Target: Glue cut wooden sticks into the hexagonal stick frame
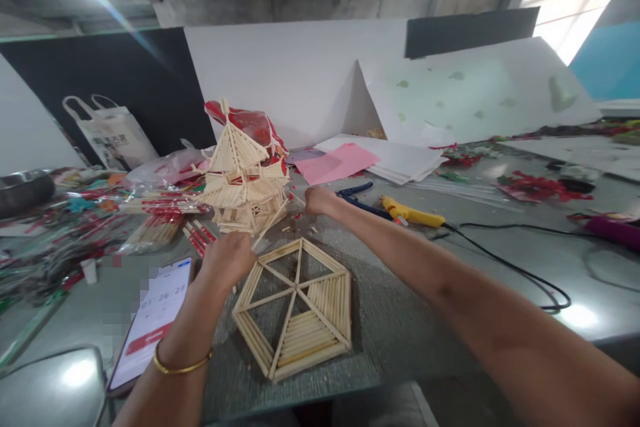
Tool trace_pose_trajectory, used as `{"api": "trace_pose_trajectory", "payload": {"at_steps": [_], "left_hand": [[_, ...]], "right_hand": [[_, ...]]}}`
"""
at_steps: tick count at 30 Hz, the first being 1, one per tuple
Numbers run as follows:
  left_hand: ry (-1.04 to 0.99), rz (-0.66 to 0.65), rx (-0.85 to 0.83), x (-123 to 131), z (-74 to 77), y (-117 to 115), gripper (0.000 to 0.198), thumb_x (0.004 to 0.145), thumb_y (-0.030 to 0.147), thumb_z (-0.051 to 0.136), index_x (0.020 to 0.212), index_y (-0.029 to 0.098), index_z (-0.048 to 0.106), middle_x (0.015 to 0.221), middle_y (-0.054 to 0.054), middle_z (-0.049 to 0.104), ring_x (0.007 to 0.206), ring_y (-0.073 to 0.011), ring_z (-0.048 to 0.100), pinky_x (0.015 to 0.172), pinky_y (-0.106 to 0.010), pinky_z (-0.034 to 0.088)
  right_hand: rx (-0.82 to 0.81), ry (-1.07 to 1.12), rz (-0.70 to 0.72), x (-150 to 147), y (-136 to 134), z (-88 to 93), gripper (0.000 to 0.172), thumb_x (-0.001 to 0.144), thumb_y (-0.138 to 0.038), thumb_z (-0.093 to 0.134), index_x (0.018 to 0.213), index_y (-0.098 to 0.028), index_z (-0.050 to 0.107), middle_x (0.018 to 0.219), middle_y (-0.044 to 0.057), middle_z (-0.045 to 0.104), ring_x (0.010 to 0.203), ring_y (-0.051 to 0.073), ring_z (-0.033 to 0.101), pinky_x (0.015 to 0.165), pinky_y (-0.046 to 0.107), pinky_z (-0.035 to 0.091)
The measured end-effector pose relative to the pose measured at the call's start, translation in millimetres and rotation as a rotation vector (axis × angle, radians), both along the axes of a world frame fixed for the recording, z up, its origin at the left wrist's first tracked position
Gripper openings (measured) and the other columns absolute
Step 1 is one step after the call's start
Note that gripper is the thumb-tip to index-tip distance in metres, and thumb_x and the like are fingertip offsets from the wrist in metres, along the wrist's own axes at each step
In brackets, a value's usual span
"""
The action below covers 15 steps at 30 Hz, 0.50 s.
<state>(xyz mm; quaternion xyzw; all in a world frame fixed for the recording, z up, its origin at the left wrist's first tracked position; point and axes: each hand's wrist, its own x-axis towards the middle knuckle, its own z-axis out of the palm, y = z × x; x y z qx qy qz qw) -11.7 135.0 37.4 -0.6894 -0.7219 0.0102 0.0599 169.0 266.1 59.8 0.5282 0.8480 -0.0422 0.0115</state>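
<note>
A large white panel [300, 80] stood behind your workspace. Your grey table [390, 347] ran across below it, cluttered along the back and left. On the far left, a pale tote bag [114, 137] leaned against a dark board [145, 87].

The stick pagoda [240, 180], tiered and pointed on top, stood upright beyond your hands, left of centre. Nearer you, the hexagonal stick frame [330, 303] lay flat on the table, between your forearms. Six spokes met at its middle; two sections, the right and the bottom one, were filled with parallel sticks, the other four open inside their borders.

A pink sheet [337, 162] lay over white papers behind your right hand. The phone [153, 327] lay screen up by your left forearm, showing large digits and a red bar.

Your left hand [231, 259] was curled narrow, just beside the frame's upper left edge, near the pagoda's base. Your right hand [319, 202] was also drawn in narrow, beyond the frame and right of the pagoda. A thin pale stick [270, 223] slanted up from your left fingers; whether you gripped it, I could not tell. A light tip showed at your right fingers, too blurred to name.

Right of that hand lay the yellow glue gun [413, 212], corded, and blue-handled pliers [367, 203]. A gold bangle [183, 367] circled your left wrist.
</note>
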Motion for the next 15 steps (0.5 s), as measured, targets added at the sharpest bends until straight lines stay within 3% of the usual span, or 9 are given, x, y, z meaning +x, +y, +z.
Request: {"api": "trace_pose_trajectory", "payload": {"at_steps": [5,8,10,12,15], "left_hand": [[-0.033,-0.022,-0.020,-3,-2.1,-1,0.024,0.069,0.015,0.044,0.076,0.013,0.066,0.086,-0.018,0.068,0.082,-0.0317,0.063,0.066,-0.038,0.046],[-0.085,-0.027,0.059,0,0.5,-2,0.025,0.073,0.016,0.043,0.082,0.012,0.066,0.089,-0.017,0.067,0.084,-0.0315,0.062,0.068,-0.039,0.046],[-0.150,-0.071,0.160,5,4.4,-2,0.030,0.079,0.025,0.043,0.098,0.014,0.063,0.099,-0.014,0.065,0.088,-0.0268,0.062,0.074,-0.036,0.046],[-0.258,-0.187,0.242,12,8.2,-3,0.035,0.083,0.035,0.044,0.111,0.018,0.057,0.109,-0.008,0.062,0.087,-0.0187,0.061,0.078,-0.029,0.045],[-0.480,-0.473,0.246,22,9.3,-5,0.032,0.084,0.040,0.047,0.107,0.022,0.061,0.106,-0.003,0.064,0.084,-0.0127,0.060,0.077,-0.022,0.044]], "right_hand": [[0.006,-0.105,-0.008,42,-25,15.1,0.025,0.073,-0.018,0.057,0.092,-0.002,0.064,0.094,0.021,0.063,0.087,0.028,0.059,0.067,0.032,0.043],[-0.052,-0.126,0.128,69,-49,24.7,0.017,0.067,-0.015,0.055,0.078,-0.008,0.067,0.080,0.012,0.067,0.075,0.021,0.061,0.062,0.026,0.040],[-0.131,-0.078,0.280,82,-65,27.5,0.017,0.066,-0.016,0.053,0.074,-0.012,0.067,0.073,0.006,0.066,0.068,0.015,0.059,0.059,0.021,0.038],[-0.166,0.000,0.397,89,-77,27.0,0.017,0.066,-0.015,0.050,0.073,-0.013,0.066,0.070,0.003,0.065,0.063,0.012,0.056,0.057,0.020,0.037],[-0.145,0.104,0.465,90,-87,22.8,0.017,0.066,-0.014,0.049,0.073,-0.012,0.064,0.068,0.002,0.062,0.058,0.009,0.052,0.056,0.019,0.036]]}}
